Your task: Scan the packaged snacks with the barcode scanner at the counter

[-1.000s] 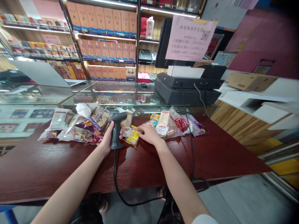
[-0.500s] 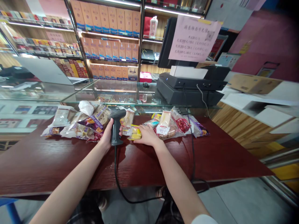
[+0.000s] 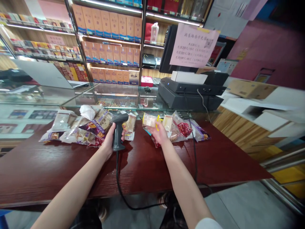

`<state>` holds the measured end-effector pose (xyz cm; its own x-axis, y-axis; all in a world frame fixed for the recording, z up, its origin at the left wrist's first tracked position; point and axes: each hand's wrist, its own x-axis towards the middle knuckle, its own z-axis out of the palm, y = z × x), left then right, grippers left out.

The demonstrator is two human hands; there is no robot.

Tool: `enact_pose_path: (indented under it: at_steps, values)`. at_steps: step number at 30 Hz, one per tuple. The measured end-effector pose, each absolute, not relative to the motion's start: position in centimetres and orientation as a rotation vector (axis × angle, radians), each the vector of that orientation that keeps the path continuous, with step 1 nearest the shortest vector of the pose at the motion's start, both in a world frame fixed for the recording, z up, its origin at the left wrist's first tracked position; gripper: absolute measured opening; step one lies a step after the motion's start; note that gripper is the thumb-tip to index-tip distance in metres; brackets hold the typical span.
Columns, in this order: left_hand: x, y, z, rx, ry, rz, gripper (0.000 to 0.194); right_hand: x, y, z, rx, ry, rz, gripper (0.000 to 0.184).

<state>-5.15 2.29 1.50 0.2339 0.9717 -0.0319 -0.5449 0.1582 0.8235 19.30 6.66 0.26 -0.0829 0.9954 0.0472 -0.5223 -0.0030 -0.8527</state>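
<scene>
gripping the dark scanner (image 3: pixel 117 133), my left fingers wrap its handle; right fingers pinch a clear, yellow-edged packet (image 3: pixel 150 121).

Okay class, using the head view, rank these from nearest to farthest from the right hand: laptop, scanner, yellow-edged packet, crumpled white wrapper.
1. Yellow-edged packet: in the right hand.
2. Scanner: to its left, in the left hand.
3. Crumpled white wrapper: farther left, on the heap of packets.
4. Laptop: far left, on the glass counter.
</scene>
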Motion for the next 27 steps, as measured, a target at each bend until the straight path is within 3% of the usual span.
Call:
enact_pose_path:
  at_steps: [7, 16, 27]
  values:
    - [-4.6, 1.9, 1.1, 0.818, 0.605, 1.098, 0.046, 20.1, 6.5, 0.5, -0.633, -0.684, 1.589, 0.044]
    - [-4.0, 1.3, 0.8, 0.863, 0.614, 0.994, 0.051, 19.4, 6.6, 0.2, -0.648, -0.617, 1.632, 0.029]
    - [-3.9, 1.5, 0.4, 0.917, 0.670, 0.989, 0.055, 19.3, 6.8, -0.2, -0.643, -0.800, 1.604, 0.042]
